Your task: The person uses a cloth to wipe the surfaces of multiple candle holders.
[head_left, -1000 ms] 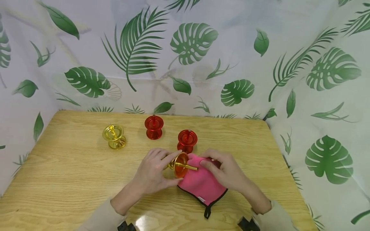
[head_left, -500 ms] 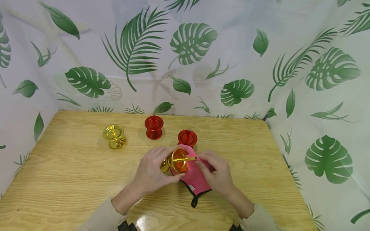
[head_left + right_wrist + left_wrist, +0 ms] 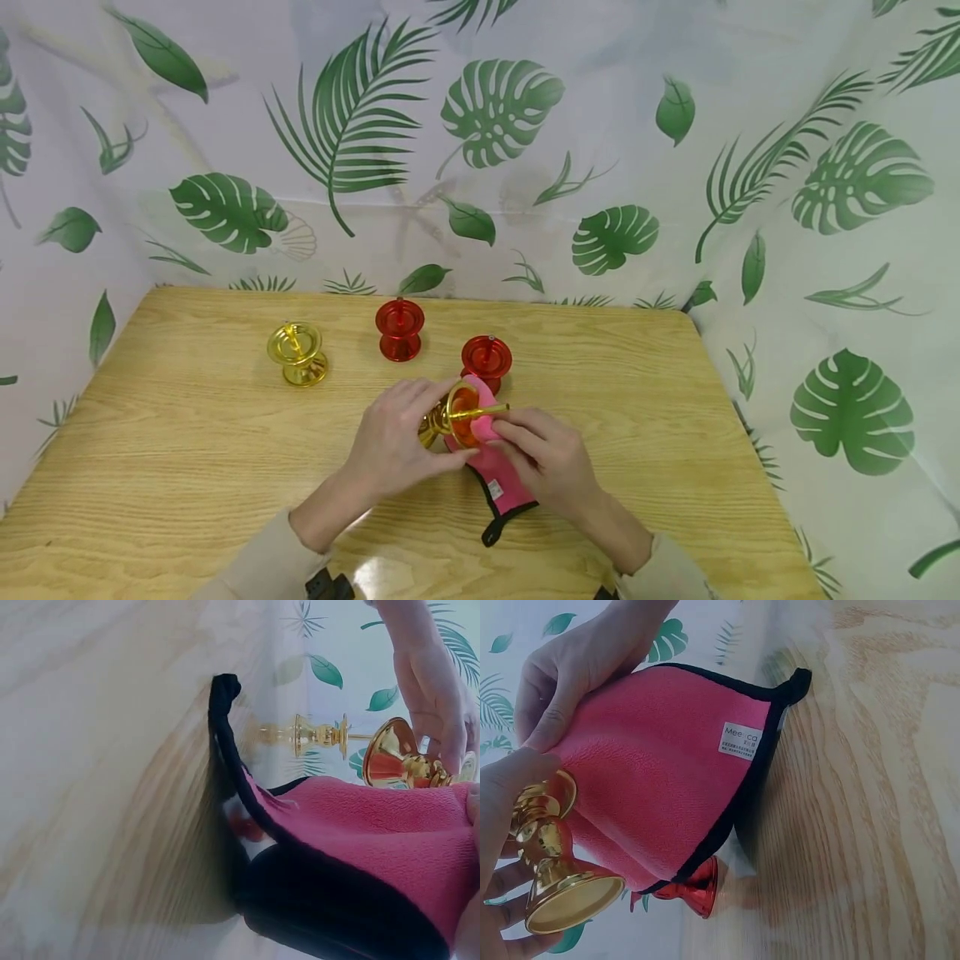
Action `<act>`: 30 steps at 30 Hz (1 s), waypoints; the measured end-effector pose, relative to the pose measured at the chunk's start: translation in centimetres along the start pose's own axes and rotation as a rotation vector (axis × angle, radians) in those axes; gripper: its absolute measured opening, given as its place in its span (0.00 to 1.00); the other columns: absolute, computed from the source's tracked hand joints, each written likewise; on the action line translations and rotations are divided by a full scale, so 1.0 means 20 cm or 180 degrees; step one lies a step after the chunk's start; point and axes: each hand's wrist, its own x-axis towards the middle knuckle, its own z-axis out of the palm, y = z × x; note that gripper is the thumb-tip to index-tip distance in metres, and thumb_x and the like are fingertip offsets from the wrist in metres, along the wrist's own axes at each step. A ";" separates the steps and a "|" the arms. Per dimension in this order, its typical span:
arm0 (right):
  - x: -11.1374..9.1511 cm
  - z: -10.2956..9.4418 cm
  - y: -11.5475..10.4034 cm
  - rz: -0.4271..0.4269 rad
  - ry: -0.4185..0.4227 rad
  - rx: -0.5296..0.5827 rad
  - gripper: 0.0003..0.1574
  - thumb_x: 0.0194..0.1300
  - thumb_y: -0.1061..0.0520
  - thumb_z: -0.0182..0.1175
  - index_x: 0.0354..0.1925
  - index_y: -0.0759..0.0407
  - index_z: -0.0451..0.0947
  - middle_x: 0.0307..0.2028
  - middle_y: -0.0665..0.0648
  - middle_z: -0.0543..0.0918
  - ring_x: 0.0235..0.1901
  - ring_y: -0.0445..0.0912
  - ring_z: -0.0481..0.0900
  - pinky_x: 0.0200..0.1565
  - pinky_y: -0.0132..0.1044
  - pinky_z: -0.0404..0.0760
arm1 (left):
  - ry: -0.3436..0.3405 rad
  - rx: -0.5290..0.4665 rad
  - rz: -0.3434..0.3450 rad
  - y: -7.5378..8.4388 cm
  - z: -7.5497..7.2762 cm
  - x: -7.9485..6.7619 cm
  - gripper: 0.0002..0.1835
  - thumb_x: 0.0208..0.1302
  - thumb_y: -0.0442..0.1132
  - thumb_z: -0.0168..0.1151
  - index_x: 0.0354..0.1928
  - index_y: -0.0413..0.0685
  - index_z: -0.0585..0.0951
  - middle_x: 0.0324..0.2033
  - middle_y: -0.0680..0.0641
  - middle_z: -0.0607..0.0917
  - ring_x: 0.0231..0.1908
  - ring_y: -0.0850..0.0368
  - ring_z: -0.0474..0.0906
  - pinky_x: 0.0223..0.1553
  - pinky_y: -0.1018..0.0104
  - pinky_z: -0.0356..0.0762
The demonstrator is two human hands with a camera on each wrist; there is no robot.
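My left hand (image 3: 393, 442) grips a gold candle holder (image 3: 433, 423) by its dish rim and stem, tilted so the dish and its spike point right. In the left wrist view its round base (image 3: 574, 901) faces the camera. My right hand (image 3: 551, 458) pinches a pink cloth (image 3: 506, 475) with black edging, a white label and a hanging loop. Bunched cloth between the right fingers meets the inside of the dish, below the spike. The rest of the cloth hangs down under both hands, as the right wrist view also shows.
A second gold candle holder (image 3: 298, 354) stands upright at the back left of the wooden table (image 3: 187, 467). One red candle holder (image 3: 400, 329) stands at the back middle; another red candle holder (image 3: 487, 358) is just behind the cloth, partly covered. A leaf-patterned curtain (image 3: 510, 200) surrounds the table.
My right hand has moved left with the cloth, bringing a bunched part from beside the dish into it. The cloth's loop has swung left. The holder has turned slightly in my left hand.
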 end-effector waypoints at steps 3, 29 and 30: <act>0.00 -0.01 0.00 -0.0049 -0.0080 -0.0127 0.13 0.66 0.54 0.61 0.38 0.63 0.86 0.34 0.57 0.87 0.33 0.46 0.86 0.36 0.33 0.85 | 0.0001 0.0153 0.0110 0.00 0.01 0.00 0.43 0.39 0.63 0.76 0.60 0.54 0.77 0.39 0.53 0.85 0.38 0.59 0.79 0.38 0.66 0.79; -0.02 -0.03 0.03 -0.0827 -0.0144 -0.0576 0.13 0.70 0.55 0.56 0.43 0.58 0.86 0.35 0.54 0.88 0.31 0.44 0.86 0.34 0.35 0.85 | -0.0227 -0.0068 -0.0056 0.03 0.01 -0.01 0.40 0.36 0.62 0.77 0.55 0.55 0.80 0.38 0.55 0.86 0.37 0.60 0.80 0.32 0.69 0.79; -0.02 -0.03 0.03 -0.0834 -0.0141 -0.0566 0.13 0.70 0.55 0.56 0.43 0.58 0.85 0.35 0.54 0.88 0.31 0.44 0.86 0.34 0.35 0.85 | -0.0242 -0.0065 -0.0070 0.03 0.01 -0.01 0.40 0.36 0.62 0.77 0.55 0.55 0.80 0.38 0.55 0.86 0.37 0.60 0.80 0.33 0.69 0.79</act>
